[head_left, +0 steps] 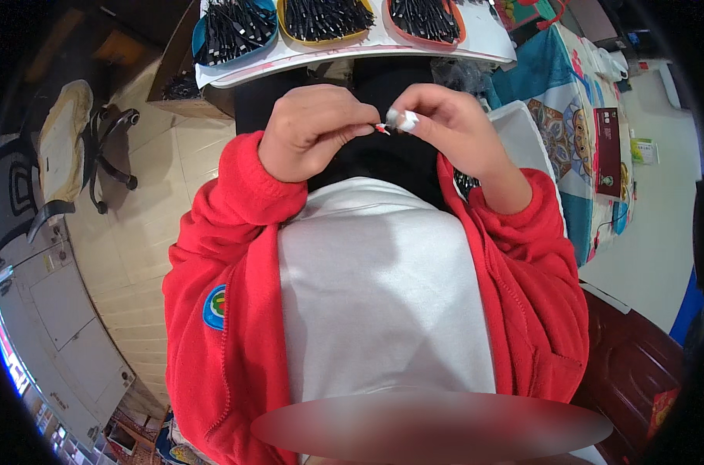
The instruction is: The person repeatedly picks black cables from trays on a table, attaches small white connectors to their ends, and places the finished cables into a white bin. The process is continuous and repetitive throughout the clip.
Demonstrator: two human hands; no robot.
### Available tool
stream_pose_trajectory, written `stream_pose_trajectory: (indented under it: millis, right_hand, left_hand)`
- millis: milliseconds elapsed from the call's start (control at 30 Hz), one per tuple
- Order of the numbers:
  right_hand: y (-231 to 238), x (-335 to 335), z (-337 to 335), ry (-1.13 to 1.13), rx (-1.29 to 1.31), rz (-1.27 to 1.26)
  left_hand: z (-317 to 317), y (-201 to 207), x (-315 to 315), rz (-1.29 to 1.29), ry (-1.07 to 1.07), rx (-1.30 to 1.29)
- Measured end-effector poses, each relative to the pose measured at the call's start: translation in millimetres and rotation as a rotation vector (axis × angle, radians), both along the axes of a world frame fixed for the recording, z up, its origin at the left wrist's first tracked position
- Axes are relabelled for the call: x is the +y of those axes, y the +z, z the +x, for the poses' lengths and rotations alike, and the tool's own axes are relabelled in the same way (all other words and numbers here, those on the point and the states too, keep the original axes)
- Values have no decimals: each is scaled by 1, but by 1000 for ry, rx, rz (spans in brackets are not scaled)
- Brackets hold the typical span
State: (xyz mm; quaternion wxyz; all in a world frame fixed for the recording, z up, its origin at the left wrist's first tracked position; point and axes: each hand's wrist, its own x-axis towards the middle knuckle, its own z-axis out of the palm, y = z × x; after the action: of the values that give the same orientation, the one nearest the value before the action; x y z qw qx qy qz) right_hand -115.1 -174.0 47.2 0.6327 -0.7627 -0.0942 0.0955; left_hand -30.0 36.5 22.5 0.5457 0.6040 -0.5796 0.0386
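Observation:
My left hand (309, 130) is closed in front of my chest, its fingertips pinching a thin dark wire with a small red tip (382, 129). My right hand (443, 124) is right beside it, fingers closed on a small white plastic piece (403, 119). The red tip almost touches the white piece. Both hands come out of red jacket sleeves, above a white shirt.
A white board (476, 40) ahead carries three oval trays of dark thin pieces: blue (203, 27), yellow (325, 37), orange (458, 31). A white bin (522, 128) stands at my right, next to a patterned cloth surface (569, 116). An office chair (77, 147) stands on the tiled floor, left.

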Motion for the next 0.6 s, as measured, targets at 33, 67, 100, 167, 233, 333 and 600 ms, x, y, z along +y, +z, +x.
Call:
stream_pose_trajectory:
  millis: [33, 67, 100, 167, 233, 333, 600]
  right_hand:
    - [4, 0, -3, -40, -223, -168]
    - [7, 1, -4, -89, -457, -324]
    - [8, 4, -5, -146, -619, -402]
    - [8, 7, -2, -133, -829, -494]
    - [5, 11, 2, -120, -998, -540]
    - [1, 12, 5, -145, -1116, -600]
    - [6, 15, -1, -148, -1192, -651]
  left_hand:
    - [-3, -1, 2, 7, 5, 139]
    - [-5, -1, 4, 13, 8, 281]
    - [-5, -2, 6, 10, -13, 338]
    - [-7, -4, 5, 4, -4, 401]
    - [-10, -5, 3, -9, -12, 458]
    - [-12, -7, 2, -18, -26, 518]
    - [-17, -10, 0, -71, -112, 627]
